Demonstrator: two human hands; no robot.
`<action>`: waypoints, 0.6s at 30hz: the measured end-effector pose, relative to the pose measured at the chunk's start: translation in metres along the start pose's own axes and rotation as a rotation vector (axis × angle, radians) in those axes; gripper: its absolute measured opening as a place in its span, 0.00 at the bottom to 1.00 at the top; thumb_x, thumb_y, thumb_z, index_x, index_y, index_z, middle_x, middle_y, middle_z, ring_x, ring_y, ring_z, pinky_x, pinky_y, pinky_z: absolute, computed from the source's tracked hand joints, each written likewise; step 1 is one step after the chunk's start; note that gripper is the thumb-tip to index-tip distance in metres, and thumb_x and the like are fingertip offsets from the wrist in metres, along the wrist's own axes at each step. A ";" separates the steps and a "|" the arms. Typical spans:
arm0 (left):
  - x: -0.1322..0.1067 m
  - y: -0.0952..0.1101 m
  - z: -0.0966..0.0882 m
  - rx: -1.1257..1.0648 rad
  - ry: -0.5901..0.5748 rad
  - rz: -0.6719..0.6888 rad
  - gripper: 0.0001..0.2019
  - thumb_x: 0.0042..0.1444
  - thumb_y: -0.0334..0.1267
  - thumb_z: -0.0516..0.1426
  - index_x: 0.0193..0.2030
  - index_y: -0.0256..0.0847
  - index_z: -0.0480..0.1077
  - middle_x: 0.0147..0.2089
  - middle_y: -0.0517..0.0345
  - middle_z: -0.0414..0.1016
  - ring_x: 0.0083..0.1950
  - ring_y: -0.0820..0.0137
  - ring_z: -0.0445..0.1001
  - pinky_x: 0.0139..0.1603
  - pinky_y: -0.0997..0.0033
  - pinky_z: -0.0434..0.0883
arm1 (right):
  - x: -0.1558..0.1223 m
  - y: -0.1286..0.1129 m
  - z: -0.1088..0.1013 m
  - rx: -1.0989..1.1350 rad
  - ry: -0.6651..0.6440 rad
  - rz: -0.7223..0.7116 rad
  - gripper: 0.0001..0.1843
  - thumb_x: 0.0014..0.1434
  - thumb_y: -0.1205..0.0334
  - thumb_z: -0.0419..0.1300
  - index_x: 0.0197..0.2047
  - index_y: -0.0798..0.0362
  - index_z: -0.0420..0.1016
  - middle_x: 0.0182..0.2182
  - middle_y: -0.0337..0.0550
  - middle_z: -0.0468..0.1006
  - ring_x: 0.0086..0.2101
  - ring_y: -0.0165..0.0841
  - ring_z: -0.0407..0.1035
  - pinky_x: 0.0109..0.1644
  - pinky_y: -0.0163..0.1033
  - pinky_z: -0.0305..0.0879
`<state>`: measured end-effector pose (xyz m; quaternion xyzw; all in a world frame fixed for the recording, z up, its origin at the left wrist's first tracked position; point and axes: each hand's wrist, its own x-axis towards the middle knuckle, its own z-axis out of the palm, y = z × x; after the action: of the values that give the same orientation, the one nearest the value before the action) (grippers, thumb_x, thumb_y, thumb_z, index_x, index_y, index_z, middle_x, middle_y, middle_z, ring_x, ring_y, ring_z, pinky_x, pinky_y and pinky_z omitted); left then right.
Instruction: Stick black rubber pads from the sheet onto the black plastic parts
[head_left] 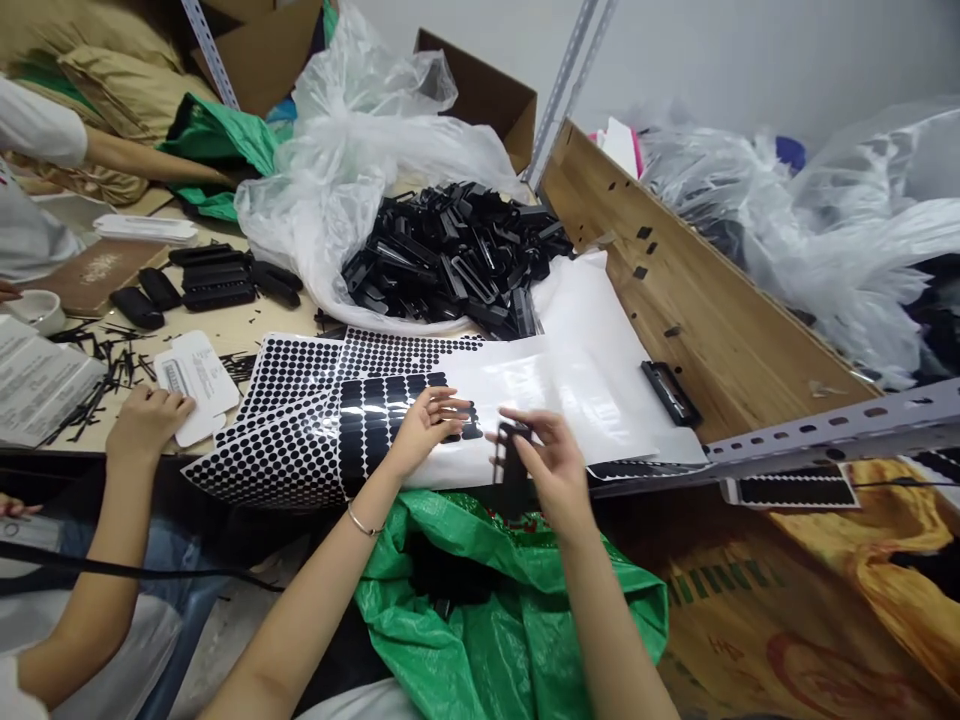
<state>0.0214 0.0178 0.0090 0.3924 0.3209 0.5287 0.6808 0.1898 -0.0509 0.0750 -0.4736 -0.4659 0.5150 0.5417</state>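
Observation:
My right hand grips a small black plastic part, blurred by motion, just above the front edge of the table. My left hand hovers over a sheet of black stickers, its fingers loosely apart and stretched toward the right. Nothing plainly shows between them. Under this sheet lie white sheets covered with round black dots. Blank white backing paper spreads to the right. Below my hands a green woven bag gapes, with dark contents inside.
A heap of black plastic parts spills from a clear plastic bag. At right stand a wooden board and a perforated metal rail. A co-worker's hand rests by a white card at left; another person's arm reaches behind.

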 end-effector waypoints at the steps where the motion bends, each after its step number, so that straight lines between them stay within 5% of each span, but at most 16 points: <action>1: 0.001 0.000 -0.001 -0.050 0.067 0.015 0.22 0.47 0.44 0.67 0.45 0.41 0.65 0.42 0.52 0.77 0.41 0.68 0.78 0.40 0.68 0.74 | -0.016 -0.004 -0.006 0.023 -0.020 -0.009 0.13 0.59 0.56 0.62 0.46 0.40 0.65 0.52 0.41 0.74 0.36 0.35 0.77 0.33 0.42 0.77; 3: 0.004 0.001 -0.002 -0.143 0.169 0.025 0.20 0.51 0.50 0.63 0.44 0.41 0.64 0.40 0.55 0.76 0.39 0.70 0.77 0.39 0.69 0.74 | -0.046 -0.008 -0.015 -0.010 -0.178 0.027 0.09 0.61 0.57 0.59 0.45 0.36 0.66 0.50 0.39 0.76 0.35 0.36 0.78 0.31 0.44 0.78; 6: 0.004 0.002 -0.003 -0.187 0.174 0.010 0.19 0.52 0.50 0.63 0.43 0.42 0.65 0.37 0.58 0.75 0.37 0.72 0.76 0.40 0.71 0.73 | -0.075 -0.006 -0.018 -0.400 -0.493 0.064 0.14 0.58 0.62 0.63 0.45 0.35 0.74 0.50 0.40 0.78 0.45 0.44 0.77 0.49 0.52 0.77; 10: 0.001 0.001 -0.002 -0.173 0.134 -0.001 0.18 0.52 0.47 0.63 0.44 0.42 0.65 0.38 0.58 0.75 0.38 0.72 0.75 0.41 0.71 0.72 | -0.062 -0.015 -0.014 -0.721 -0.641 0.019 0.17 0.56 0.65 0.64 0.46 0.34 0.78 0.53 0.38 0.77 0.52 0.46 0.73 0.55 0.51 0.74; 14: 0.003 0.001 -0.001 -0.187 0.144 -0.002 0.19 0.50 0.47 0.64 0.44 0.42 0.65 0.37 0.58 0.75 0.38 0.72 0.75 0.41 0.70 0.72 | 0.011 -0.029 -0.011 -0.720 -0.556 -0.111 0.11 0.59 0.60 0.60 0.45 0.41 0.77 0.45 0.41 0.81 0.46 0.41 0.76 0.51 0.48 0.74; 18: 0.005 0.003 0.000 -0.199 0.160 -0.014 0.20 0.48 0.46 0.65 0.44 0.42 0.64 0.37 0.59 0.75 0.37 0.72 0.74 0.41 0.70 0.72 | 0.118 -0.014 -0.001 -0.855 -0.136 -0.288 0.13 0.62 0.62 0.55 0.47 0.49 0.76 0.47 0.48 0.78 0.47 0.41 0.72 0.53 0.51 0.70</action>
<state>0.0210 0.0227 0.0116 0.2770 0.3230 0.5829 0.6922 0.1967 0.0664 0.0905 -0.5501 -0.7324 0.2258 0.3316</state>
